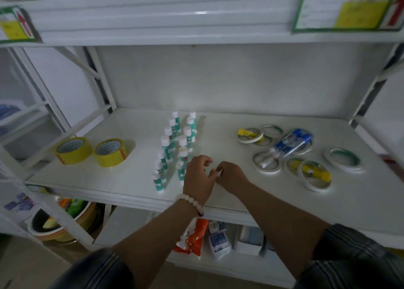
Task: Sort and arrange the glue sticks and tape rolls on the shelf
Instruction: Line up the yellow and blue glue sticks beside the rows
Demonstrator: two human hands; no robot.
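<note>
1. The white shelf (218,122) is seen from above and in front, with both hands over its front middle.
2. The left hand (196,177), with a bead bracelet (190,200) at its wrist, is held with fingers curled and thumb raised. It lies just at 3 o'clock of the nearest teal glue sticks (166,144); contact with them cannot be told.
3. The right hand (231,177) is set close at 3 o'clock of the left hand, its fingers curled toward it. Whether anything small is pinched by either hand cannot be told.
4. The teal glue sticks are stood upright in two rows running from the left hand toward 12 o'clock, white caps up.
5. Two yellow tape rolls (73,150) are laid flat side by side at 9 o'clock of the hands, well apart from the glue sticks.
6. Thin white tape rolls (342,158) are scattered flat between 1 and 3 o'clock of the hands, some overlapping.
7. Blue glue sticks (293,142) are laid across those rolls at 2 o'clock. A yellow glue stick (314,171) lies across rolls at 3 o'clock.
8. A green-edged label (343,8) is fixed to the upper shelf edge at 1 o'clock.
9. An orange packet (192,236) is seen on the level below, at 6 o'clock.
</note>
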